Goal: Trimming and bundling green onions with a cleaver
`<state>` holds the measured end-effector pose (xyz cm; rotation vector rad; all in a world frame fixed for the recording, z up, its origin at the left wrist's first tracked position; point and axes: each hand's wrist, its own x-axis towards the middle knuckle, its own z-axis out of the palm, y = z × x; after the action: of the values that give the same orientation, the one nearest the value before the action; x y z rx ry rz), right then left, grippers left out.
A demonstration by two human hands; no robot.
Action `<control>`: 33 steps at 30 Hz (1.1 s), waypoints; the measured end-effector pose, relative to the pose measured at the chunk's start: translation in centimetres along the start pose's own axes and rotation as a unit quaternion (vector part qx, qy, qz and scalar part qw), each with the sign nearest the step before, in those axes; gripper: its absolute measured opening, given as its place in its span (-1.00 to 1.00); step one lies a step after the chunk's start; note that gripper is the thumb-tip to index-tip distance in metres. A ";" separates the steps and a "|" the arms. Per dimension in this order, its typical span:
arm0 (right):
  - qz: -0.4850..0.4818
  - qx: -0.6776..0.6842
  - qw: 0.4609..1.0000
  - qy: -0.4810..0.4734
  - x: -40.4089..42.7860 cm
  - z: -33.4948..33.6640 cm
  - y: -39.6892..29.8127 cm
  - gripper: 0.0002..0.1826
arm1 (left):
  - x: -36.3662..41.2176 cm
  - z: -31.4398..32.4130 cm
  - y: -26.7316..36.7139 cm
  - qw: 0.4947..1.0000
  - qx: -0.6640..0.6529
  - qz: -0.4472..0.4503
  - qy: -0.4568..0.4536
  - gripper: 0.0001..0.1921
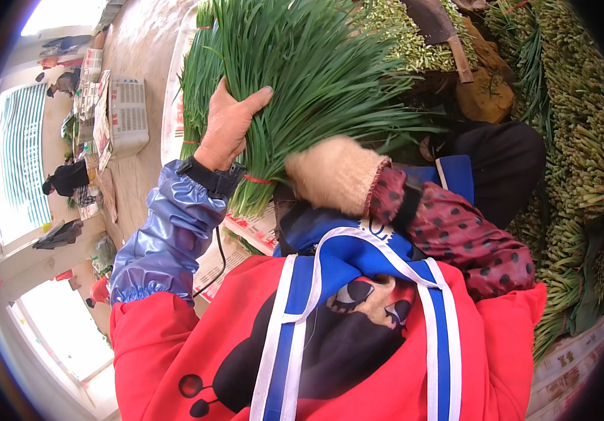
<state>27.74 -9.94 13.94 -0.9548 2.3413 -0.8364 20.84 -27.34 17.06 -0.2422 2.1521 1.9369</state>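
My bare left hand [234, 123] grips a large bunch of long green leaves [302, 79], which look like garlic chives. Its thumb lies over the leaves while the fingers are partly hidden among them. A red band [257, 179] ties the bunch near its lower, cut end. Close beside the stems is my right hand [331, 171], in a tan fabric glove and blurred. Its fingers are hidden, so I cannot tell whether it holds anything. More banded green bunches [196, 94] lie to the left, behind my left hand.
A cleaver with a wooden handle [460, 59] rests by a pile of cut stem ends [404, 39] near a wooden block [486, 97]. Stacked bunches [575, 121] line the right side. A white plastic crate [129, 113] stands at left, with people [67, 176] farther off.
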 end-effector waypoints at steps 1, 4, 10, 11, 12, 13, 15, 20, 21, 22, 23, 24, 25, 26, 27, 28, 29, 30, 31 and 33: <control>-0.070 -0.054 0.991 -0.097 0.6 1.5 0.3 -0.73 | 0.1 -0.1 0.0 1.000 0.000 -0.001 -0.003 -0.54; -0.080 0.050 0.991 -0.094 -1.8 -0.6 -0.1 -0.74 | 1.1 -0.7 -0.2 0.999 0.020 -0.005 -0.031 -0.54; -0.054 -0.108 0.950 0.286 -0.8 -1.8 -0.2 -0.67 | 0.1 -2.3 0.0 0.999 0.031 -0.014 -0.022 -0.56; 0.044 -0.104 0.941 0.320 0.3 -1.2 0.9 -0.64 | 0.1 -2.6 -0.2 0.999 -0.007 -0.024 -0.035 -0.56; 0.115 -0.078 0.939 0.314 0.8 -0.2 2.4 -0.62 | 0.1 -2.6 -0.4 0.999 -0.025 -0.024 -0.039 -0.56; 0.161 -0.047 0.964 0.207 0.5 -0.6 3.3 -0.60 | 0.0 -2.6 -0.3 0.998 -0.042 -0.023 -0.041 -0.56; 0.146 -0.057 0.983 0.100 -0.6 -0.8 3.9 -0.60 | -0.7 -2.3 -0.5 0.998 -0.017 -0.019 -0.055 -0.56; 0.138 -0.129 0.982 -0.031 -1.2 0.3 4.8 -0.54 | -5.1 -1.1 3.6 0.868 0.362 0.054 -0.336 -0.27; 0.136 -0.115 0.984 -0.022 -2.0 0.6 5.2 -0.54 | -5.2 -0.7 4.7 0.815 0.375 0.078 -0.434 -0.23; 0.135 -0.109 0.985 -0.021 -2.8 0.8 5.7 -0.54 | -5.2 -1.2 4.9 0.814 0.338 0.082 -0.466 -0.25; 0.140 -0.104 0.985 -0.017 -3.5 1.2 5.8 -0.53 | -5.0 -2.1 5.5 0.830 0.346 0.024 -0.436 -0.27; 0.147 -0.101 0.984 -0.016 -4.1 1.7 5.9 -0.53 | -4.8 -2.1 5.8 0.894 0.288 -0.035 -0.343 -0.27; 0.152 -0.098 0.983 -0.015 -4.5 1.9 6.1 -0.53 | -4.2 -2.0 6.1 0.939 0.225 -0.095 -0.243 -0.27; 0.156 -0.094 0.983 -0.007 -4.8 2.1 6.1 -0.52 | -3.1 -1.7 6.4 0.930 0.265 -0.065 -0.248 -0.27; 0.162 -0.094 0.982 -0.001 -5.1 2.2 6.0 -0.52 | -1.6 -1.6 6.3 0.884 0.373 -0.063 -0.276 -0.15; 0.168 -0.092 0.982 0.005 -5.0 2.4 5.9 -0.51 | -0.8 -1.0 5.6 0.864 0.393 -0.064 -0.307 -0.06; 0.174 -0.093 0.980 0.011 -5.1 2.6 6.0 -0.51 | -0.2 -0.3 4.4 0.843 0.412 -0.064 -0.339 0.02; 0.171 -0.092 0.981 0.018 -4.8 2.7 5.9 -0.51 | 0.2 -0.2 2.8 0.840 0.353 -0.054 -0.408 0.11; 0.172 -0.092 0.980 0.022 -4.8 2.9 5.8 -0.50 | 0.4 0.0 1.3 0.838 0.353 -0.055 -0.412 0.11; 0.180 -0.090 0.979 0.036 -4.9 2.9 6.3 -0.49 | 0.4 1.2 -0.8 0.894 0.211 -0.036 -0.394 0.07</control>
<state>29.85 -3.74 8.47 -0.5446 2.5798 -0.5287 20.73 -26.26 16.06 0.4598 1.8600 1.1573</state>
